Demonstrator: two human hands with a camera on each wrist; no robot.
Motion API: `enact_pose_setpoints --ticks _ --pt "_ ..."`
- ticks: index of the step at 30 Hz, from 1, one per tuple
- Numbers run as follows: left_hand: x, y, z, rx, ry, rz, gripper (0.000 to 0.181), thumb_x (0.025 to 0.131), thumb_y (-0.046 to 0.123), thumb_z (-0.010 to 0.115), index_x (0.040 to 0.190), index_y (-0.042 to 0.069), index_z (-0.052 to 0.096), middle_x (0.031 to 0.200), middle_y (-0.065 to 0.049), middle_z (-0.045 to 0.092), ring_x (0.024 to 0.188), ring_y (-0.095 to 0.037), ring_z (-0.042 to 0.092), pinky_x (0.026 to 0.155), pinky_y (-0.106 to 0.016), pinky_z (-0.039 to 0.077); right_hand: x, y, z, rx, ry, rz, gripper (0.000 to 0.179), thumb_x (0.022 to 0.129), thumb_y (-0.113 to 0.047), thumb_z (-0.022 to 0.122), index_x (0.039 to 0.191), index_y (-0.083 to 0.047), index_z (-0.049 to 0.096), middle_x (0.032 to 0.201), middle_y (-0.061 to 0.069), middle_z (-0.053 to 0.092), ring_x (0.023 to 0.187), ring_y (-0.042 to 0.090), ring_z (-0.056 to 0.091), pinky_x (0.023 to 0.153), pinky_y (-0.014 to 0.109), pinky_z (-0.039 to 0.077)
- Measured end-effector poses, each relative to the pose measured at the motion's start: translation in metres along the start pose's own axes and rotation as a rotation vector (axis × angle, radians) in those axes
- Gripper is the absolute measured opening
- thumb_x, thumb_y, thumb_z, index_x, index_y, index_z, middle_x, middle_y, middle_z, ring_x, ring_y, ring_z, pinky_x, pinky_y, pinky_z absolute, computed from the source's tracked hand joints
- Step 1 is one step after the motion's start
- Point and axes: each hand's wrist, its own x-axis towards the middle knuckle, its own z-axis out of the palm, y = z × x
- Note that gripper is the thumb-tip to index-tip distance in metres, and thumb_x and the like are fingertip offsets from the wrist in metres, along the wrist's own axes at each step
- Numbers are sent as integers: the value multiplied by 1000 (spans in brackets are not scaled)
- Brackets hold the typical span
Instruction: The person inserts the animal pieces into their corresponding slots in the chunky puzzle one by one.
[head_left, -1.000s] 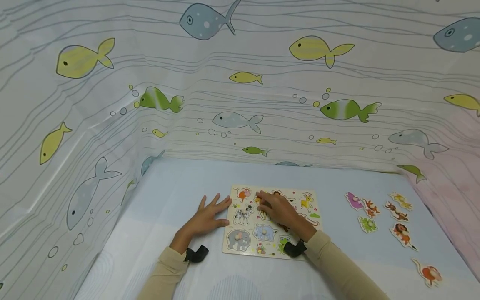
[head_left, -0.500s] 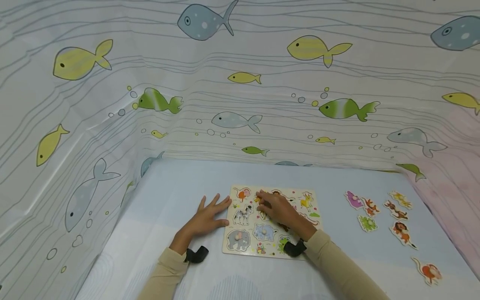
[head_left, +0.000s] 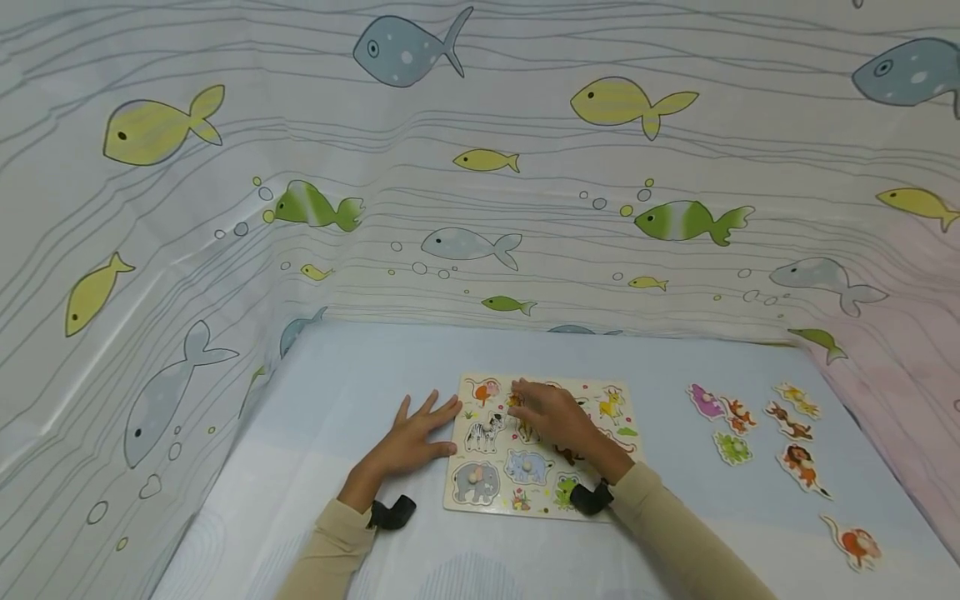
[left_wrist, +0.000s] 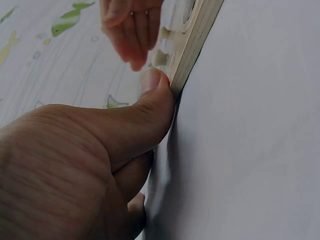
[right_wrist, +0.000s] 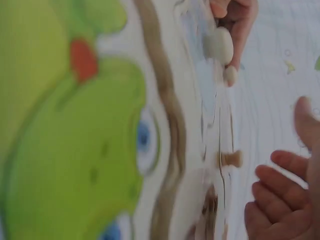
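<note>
raised right hand (head_left: pixel 557 415), palm (right_wrist: pixel 295 222) wrist-view only

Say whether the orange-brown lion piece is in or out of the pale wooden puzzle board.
Out: the lion piece lies on the blue tabletop, apart from the board.

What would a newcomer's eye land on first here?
Probably the fish-printed backdrop filling the head view's upper part. Next, the animal puzzle board, with the left hand at its left edge and the right hand over its upper middle. Loose animal pieces lie to its right.
</note>
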Motion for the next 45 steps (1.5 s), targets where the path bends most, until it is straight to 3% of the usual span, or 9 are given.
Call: enact_pose_setpoints --ticks 5,8,11,19,31,38,45 --pt "-1 1 0 -6 5 -2 75 90 36 72 155 18 38 162 2 31 156 -32 10 122 -60 -16 -5 -2 -16 64 41 -35 48 98 -37 63 137 -9 61 146 8 57 135 28 55 102 50 53" --pt "0 2 0 1 -1 -2 75 90 36 71 155 17 37 162 1 30 156 -32 9 122 -61 -16 -11 0 -29 47 87 -66 44 98 -31 64 136 -8 62 144 11 59 131 30 58 99 50 55" --pt "0 2 0 5 -5 -6 76 90 36 71 155 18 37 162 2 30 156 -32 9 122 -60 -16 -19 6 -43 18 124 -45 42 97 -27 66 136 -11 62 143 11 60 132 31 57 101 52 53" --pt "1 1 1 11 -2 -3 76 90 37 71 155 18 36 162 1 30 156 -32 10 122 -61 -15 -44 33 -86 -96 172 78 42 97 -25 67 136 -9 62 140 13 62 131 37 56 106 59 47" --pt "0 4 0 -2 0 -6 76 90 35 72 155 17 37 162 1 30 156 -33 9 122 -61 -16 -94 84 -154 -244 259 247 46 99 -30 64 136 -3 60 138 22 61 127 47 56 99 64 48" --pt "1 3 -1 14 4 -5 76 90 36 71 155 17 37 162 0 30 156 -33 11 122 -61 -15 -120 104 -182 -195 204 419 56 103 -43 53 143 -4 53 146 28 51 132 52 47 101 69 44" --pt "1 2 0 7 -2 2 76 90 37 71 155 15 37 162 -2 31 156 -35 11 121 -62 -15 -130 122 -190 -154 145 561 62 102 -47 52 148 -7 47 152 29 41 135 54 43 99 67 47"
